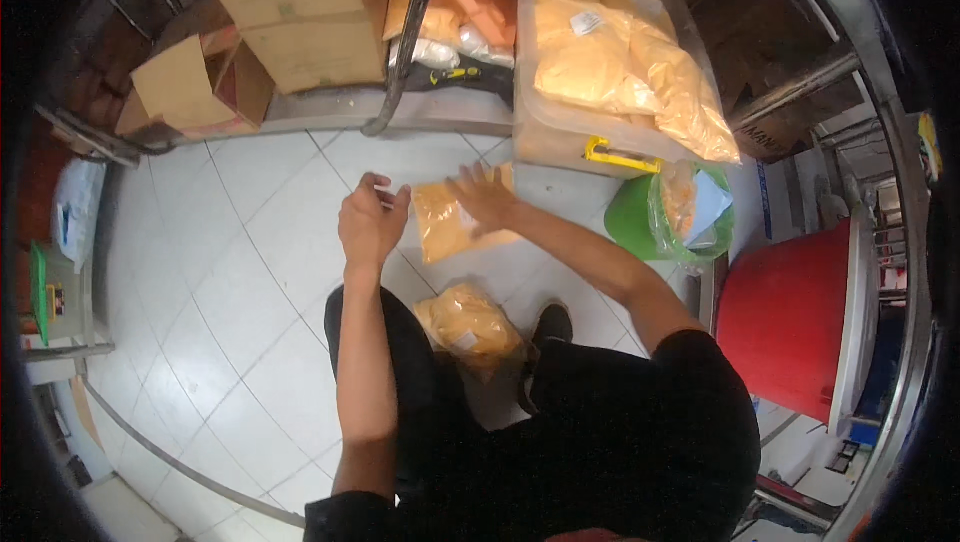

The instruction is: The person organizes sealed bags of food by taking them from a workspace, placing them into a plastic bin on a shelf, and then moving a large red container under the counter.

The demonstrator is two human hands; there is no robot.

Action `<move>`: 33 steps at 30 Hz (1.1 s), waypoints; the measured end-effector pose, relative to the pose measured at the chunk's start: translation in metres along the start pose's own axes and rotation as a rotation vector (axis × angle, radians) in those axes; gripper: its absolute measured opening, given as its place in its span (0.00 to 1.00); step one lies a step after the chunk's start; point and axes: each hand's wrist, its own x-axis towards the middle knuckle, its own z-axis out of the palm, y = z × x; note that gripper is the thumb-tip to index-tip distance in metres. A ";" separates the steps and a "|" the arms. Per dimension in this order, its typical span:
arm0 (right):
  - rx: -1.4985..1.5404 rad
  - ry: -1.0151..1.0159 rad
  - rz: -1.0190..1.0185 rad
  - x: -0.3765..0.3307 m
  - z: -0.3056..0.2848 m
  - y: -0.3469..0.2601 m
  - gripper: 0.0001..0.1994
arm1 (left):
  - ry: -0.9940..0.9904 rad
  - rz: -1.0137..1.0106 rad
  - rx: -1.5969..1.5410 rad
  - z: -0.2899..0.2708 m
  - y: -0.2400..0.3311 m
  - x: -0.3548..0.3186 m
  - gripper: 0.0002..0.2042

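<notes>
A flat, clear plastic bag with orange-yellow contents [438, 230] lies on the tiled floor in front of me. My right hand [486, 202] is over it, palm down with fingers spread, and seems to press on its top. Just off the bag's left edge is my left hand [370, 224], fingers loosely bent and thumb apart, with nothing visible in it. A fuller, rounded bag of the same orange-yellow stuff [466, 322] sits between my legs, a small white label on its side. I cannot make out what the contents are.
A large clear bin [560, 147] with a yellow handle, piled with similar bags, stands beyond. Right of it are a green lined bucket [630, 217] and a red container [785, 317]. Cardboard boxes [300, 32] and a dark metal post [400, 62] stand at far left.
</notes>
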 end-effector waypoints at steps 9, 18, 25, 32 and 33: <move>0.382 -0.138 0.178 -0.057 0.017 -0.010 0.26 | 0.004 0.015 -0.047 0.006 0.006 -0.001 0.15; 0.652 0.371 0.378 -0.118 -0.321 0.004 0.09 | -0.013 -0.017 -0.029 0.005 0.001 0.000 0.16; 0.114 0.557 0.623 -0.081 -0.415 0.156 0.25 | 0.010 -0.028 -0.020 -0.004 0.001 -0.001 0.15; 0.047 -0.226 0.965 0.002 -0.285 0.305 0.43 | -0.005 0.002 -0.019 0.007 0.003 -0.006 0.15; 0.039 -0.155 0.970 -0.003 -0.256 0.321 0.46 | -0.015 0.009 -0.035 0.011 0.011 -0.005 0.15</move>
